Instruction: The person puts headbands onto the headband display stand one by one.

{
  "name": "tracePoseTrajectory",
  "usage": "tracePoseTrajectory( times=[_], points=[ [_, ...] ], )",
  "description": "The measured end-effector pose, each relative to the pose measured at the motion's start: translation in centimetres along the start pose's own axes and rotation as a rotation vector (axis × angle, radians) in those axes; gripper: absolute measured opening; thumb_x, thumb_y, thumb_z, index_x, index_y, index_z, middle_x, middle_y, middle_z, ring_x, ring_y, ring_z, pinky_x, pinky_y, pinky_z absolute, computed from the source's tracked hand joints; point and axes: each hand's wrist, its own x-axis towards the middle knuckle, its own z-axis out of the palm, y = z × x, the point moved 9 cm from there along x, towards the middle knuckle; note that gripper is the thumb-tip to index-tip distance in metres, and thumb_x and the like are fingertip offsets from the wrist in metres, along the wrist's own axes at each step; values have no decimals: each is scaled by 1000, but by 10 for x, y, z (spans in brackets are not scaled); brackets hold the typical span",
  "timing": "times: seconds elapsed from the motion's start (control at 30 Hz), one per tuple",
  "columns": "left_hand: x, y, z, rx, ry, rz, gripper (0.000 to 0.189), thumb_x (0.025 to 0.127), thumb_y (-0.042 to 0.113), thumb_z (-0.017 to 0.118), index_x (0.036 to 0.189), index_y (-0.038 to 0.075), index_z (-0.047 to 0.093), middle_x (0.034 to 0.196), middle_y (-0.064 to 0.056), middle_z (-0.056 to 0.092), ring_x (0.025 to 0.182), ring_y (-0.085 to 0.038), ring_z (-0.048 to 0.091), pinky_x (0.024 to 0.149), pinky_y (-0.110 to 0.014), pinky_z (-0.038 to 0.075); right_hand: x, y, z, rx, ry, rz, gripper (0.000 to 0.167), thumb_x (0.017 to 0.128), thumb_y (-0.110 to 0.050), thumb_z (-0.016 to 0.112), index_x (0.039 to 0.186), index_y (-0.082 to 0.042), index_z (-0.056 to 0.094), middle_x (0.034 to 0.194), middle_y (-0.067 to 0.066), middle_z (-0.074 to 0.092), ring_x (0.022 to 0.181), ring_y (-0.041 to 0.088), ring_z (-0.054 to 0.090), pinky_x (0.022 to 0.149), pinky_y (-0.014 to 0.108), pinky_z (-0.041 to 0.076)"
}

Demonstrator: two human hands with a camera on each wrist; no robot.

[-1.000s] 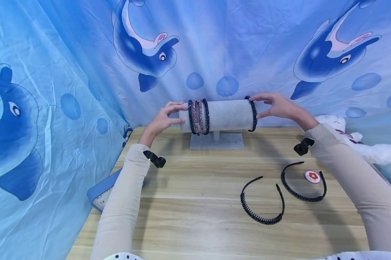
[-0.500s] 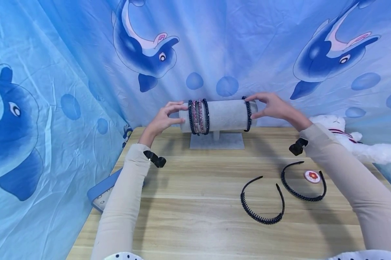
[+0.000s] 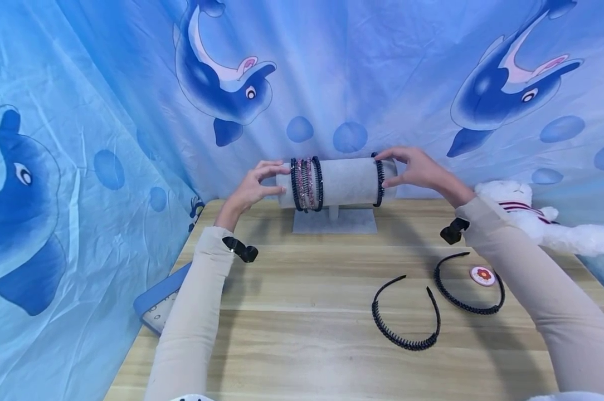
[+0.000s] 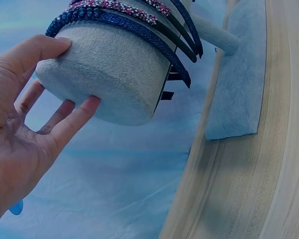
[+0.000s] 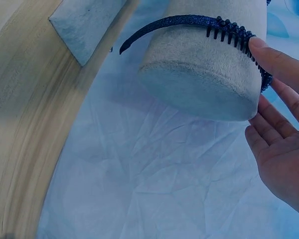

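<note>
A grey velvety headband display stand [image 3: 352, 182] stands at the back of the table, its padded roll lying level on a short post. My left hand [image 3: 249, 188] holds the roll's left end between thumb and fingers, the thumb close to a dark blue headband [image 4: 139, 34] in the left wrist view. Several headbands, dark and pink-speckled [image 3: 310, 186], sit side by side near that end. Around the right end is a black toothed headband [image 5: 177, 21], which my right hand [image 3: 418, 170] pinches, thumb on its front; the fingers behind are partly hidden.
Two black headbands [image 3: 404, 343] [image 3: 464, 306] lie on the wooden table [image 3: 292, 345] at the right, a round flower badge [image 3: 482, 275] beside the farther one. A white plush toy [image 3: 515, 206] is at the right edge, a blue-edged case [image 3: 156, 301] at the left. A dolphin-print curtain [image 3: 382, 67] hangs behind.
My right hand has moved left, sliding the black toothed headband inward from the roll's right end. My left hand keeps its place on the left end.
</note>
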Motion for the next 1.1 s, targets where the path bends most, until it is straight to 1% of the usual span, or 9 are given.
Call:
tracePoseTrajectory(
  times=[0.07,0.23,0.43,0.57,0.67,0.77,0.9,1.0,1.1],
  points=[
    [0,1,0,5,1,6,49,87,6,78,134,7,64,158,-6,41,145,-31,40,123,-59,29,0,-2,1,-9,-6,-3,62,82,-9,85,139,-8,60,154,17,50,150,38,35,126,56,27],
    [1,0,0,18,-4,6,48,88,6,78,134,6,65,157,-6,41,144,-31,40,124,-58,29,5,-10,7,-38,-17,-4,63,82,-13,86,139,-11,61,153,15,51,145,38,40,118,59,35],
    [0,0,2,31,-10,-33,50,88,4,77,136,4,62,159,-9,39,146,-34,38,124,-55,30,12,-19,14,-43,-12,-33,62,79,-13,88,135,-10,64,149,14,55,142,34,44,117,55,37],
    [-5,15,4,33,-20,-41,50,88,1,75,136,0,61,159,-13,37,145,-37,37,124,-54,30,15,-23,17,-38,-14,-30,62,79,-13,88,135,-12,64,150,12,55,143,33,45,117,54,39],
    [-8,25,4,30,-25,-32,50,87,1,75,135,1,62,159,-16,36,145,-38,37,124,-56,29,19,-27,19,-28,-12,-37,62,78,-13,89,135,-12,64,150,12,55,144,33,43,119,54,37],
    [-10,27,3,22,-29,-41,49,87,2,75,135,2,62,159,-16,36,145,-38,36,123,-57,29,22,-31,22,-20,-18,-54,62,78,-13,89,134,-12,64,149,12,56,144,32,44,121,53,34],
    [-4,12,2,17,-24,-63,51,87,4,77,136,2,61,159,-10,37,146,-35,36,123,-57,29,27,-35,27,-5,-40,-53,63,78,-15,90,135,-11,64,146,11,58,142,31,46,122,52,33],
    [2,-1,0,8,-14,-55,52,86,6,78,136,6,62,159,-6,39,145,-33,36,123,-59,27,30,-39,30,-2,-54,-43,64,78,-16,89,137,-12,63,146,10,59,142,29,48,123,50,33],
    [4,-3,-1,2,-3,-34,51,85,6,79,134,7,64,156,-4,41,143,-31,38,122,-62,28,35,-43,32,-2,-67,-46,65,79,-17,89,138,-12,62,147,10,59,142,29,48,124,50,33]
  ],
)
